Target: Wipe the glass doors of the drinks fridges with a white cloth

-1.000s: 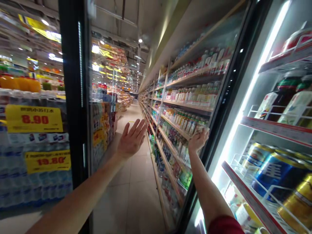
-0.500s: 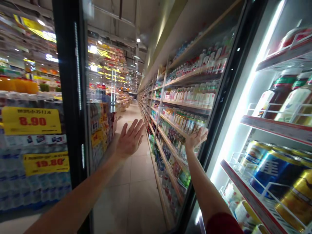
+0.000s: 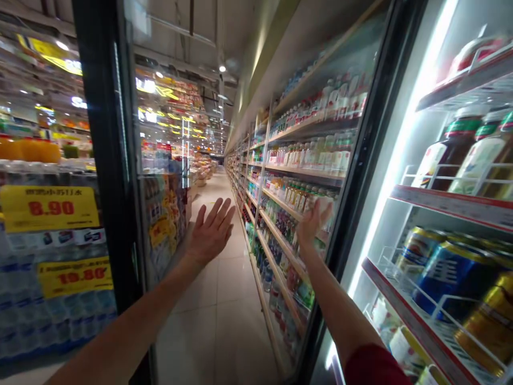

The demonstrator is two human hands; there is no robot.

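Observation:
A clear glass door (image 3: 200,342) in a black frame stands before me, with the store aisle and shelves showing through or mirrored in it. My left hand (image 3: 211,230) is raised with palm toward the glass and fingers stretched apart, holding nothing. Whether its palm touches the pane I cannot tell. Farther right, near the door's dark edge (image 3: 355,160), my right hand (image 3: 310,227) is up at the glass and smeared by motion. A pale crumpled cloth or tissue (image 3: 325,208) shows at its fingers; its exact kind is unclear.
On the right, a lit cooler has wire-fronted shelves (image 3: 449,198) with bottles (image 3: 468,149) and blue and gold cans (image 3: 444,278). At left stand stacked water bottles (image 3: 56,315) under yellow price signs (image 3: 48,207).
The right hand has shifted a little left and up at the glass and looks more blurred. My left hand keeps nearly the same place and pose. The view has turned slightly.

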